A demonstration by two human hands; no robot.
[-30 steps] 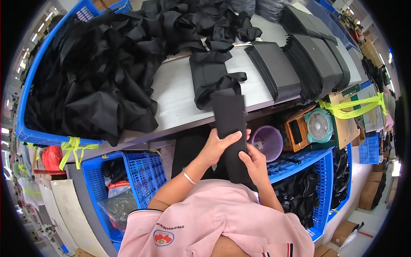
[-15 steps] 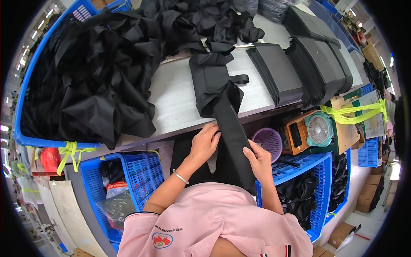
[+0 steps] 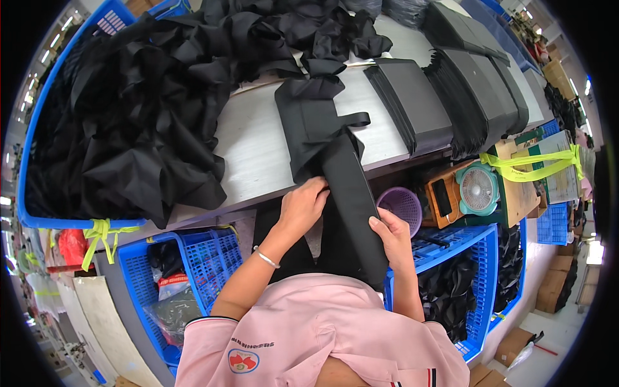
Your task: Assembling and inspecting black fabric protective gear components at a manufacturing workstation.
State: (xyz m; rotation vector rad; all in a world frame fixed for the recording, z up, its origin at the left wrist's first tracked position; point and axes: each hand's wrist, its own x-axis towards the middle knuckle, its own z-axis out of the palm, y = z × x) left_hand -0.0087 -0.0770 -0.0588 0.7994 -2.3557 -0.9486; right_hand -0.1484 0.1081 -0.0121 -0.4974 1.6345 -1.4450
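Panel (image 3: 353, 209), long and black, slants off table (image 3: 248, 138), upper end at black cloth (image 3: 308, 119). Right hand (image 3: 393, 236) pinches its right edge, thumb on top. Left hand (image 3: 304, 204) curled beside upper left edge; I can't tell from my remote view whether it holds anything. Risk I see: one-sided hold could let panel twist, dragging cloth off table.

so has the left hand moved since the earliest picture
Yes. Judged against the purple basket, the left hand has shifted left, away from it: it lay across the black piece, and is now at that piece's left edge.
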